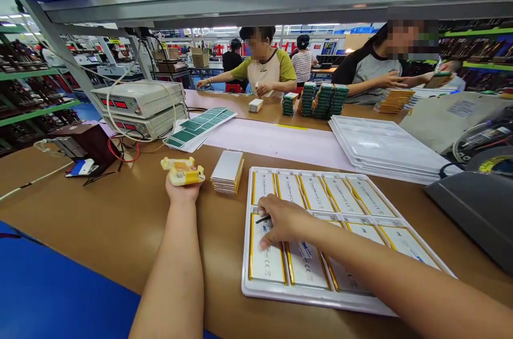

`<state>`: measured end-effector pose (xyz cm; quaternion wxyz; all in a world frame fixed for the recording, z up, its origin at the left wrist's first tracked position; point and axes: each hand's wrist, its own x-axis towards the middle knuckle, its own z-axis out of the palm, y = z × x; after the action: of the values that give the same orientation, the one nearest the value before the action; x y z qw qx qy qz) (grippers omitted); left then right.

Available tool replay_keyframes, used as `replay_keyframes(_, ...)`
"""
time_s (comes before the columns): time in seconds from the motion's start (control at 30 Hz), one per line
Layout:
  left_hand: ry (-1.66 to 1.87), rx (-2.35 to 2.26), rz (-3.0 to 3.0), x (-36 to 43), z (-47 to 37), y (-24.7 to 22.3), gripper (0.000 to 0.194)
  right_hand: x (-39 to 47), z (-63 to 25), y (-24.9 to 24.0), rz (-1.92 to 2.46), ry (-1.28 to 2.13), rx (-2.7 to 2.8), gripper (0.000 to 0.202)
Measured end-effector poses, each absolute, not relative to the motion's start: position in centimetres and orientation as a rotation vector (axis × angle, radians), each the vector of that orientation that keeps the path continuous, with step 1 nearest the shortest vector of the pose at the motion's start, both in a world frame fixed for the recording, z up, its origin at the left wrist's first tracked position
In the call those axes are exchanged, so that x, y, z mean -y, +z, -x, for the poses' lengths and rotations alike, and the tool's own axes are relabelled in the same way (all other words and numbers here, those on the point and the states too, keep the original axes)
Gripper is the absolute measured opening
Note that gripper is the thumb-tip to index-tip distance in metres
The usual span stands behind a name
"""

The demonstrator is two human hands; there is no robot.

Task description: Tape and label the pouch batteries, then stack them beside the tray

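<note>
My left hand [185, 190] is closed around a cream plastic holder [185, 172] with yellow parts, raised above the brown bench. My right hand [282, 219] reaches over a white plastic tray [320, 301] of flat battery packs. Its fingers curl above the near-left battery pack [266, 264], thumb lowest and apart from the index finger. A thin black stick [262, 219] pokes out from under those fingers; its other end is hidden. White packs with yellow edges fill two rows, some covered by my right forearm. Between my hands stands a stack of battery packs [227, 168].
Two stacked meters [140, 107] and a dark red device [86, 149] with wires stand left. Green-and-white sheets [202, 128] lie behind. White trays [380, 147] are piled right, beside a grey machine [476, 211]. Co-workers sit opposite. A metal shelf beam [256, 0] crosses overhead.
</note>
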<state>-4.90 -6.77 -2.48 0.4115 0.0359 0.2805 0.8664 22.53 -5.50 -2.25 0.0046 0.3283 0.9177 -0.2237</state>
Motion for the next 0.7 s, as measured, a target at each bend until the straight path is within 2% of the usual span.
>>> replay_keyframes(0.07,2.18,-0.703,-0.095,6.8,4.9,-2.6,0.026,5.2,-22.4,-2.4,-1.111,-0.715,-2.889,0.05)
replay_keyframes(0.17,2.183,-0.704,-0.095,6.8,5.1,-2.7,0.026,5.1,-22.6,-2.7,-1.216,-0.625,-3.006,0.016)
replay_keyframes(0.2,2.184,-0.703,-0.091,6.8,5.2,-2.8,0.026,5.1,-22.9,-2.7,-1.225,-0.627,-3.045,0.013)
replay_keyframes(0.33,2.168,-0.688,-0.061,6.8,5.3,-2.7,0.026,4.8,-24.0,-2.5,-0.963,-1.079,-3.098,0.03)
replay_keyframes(0.4,2.161,-0.688,-0.045,6.8,5.2,-2.6,0.025,4.4,-24.4,-2.3,-0.777,-1.22,-3.136,0.027)
replay_keyframes(0.53,2.177,-0.695,-0.027,6.8,5.1,-2.5,0.022,3.6,-24.5,-2.1,-0.629,-1.01,-3.235,0.026)
replay_keyframes(0.63,2.176,-0.689,-0.041,6.8,5.0,-2.6,0.02,3.6,-24.7,-2.1,-0.739,-0.816,-3.254,0.026)
replay_keyframes(0.7,2.175,-0.683,-0.044,6.8,5.0,-2.8,0.02,3.8,-24.9,-2.1,-0.827,-0.806,-3.239,0.028)
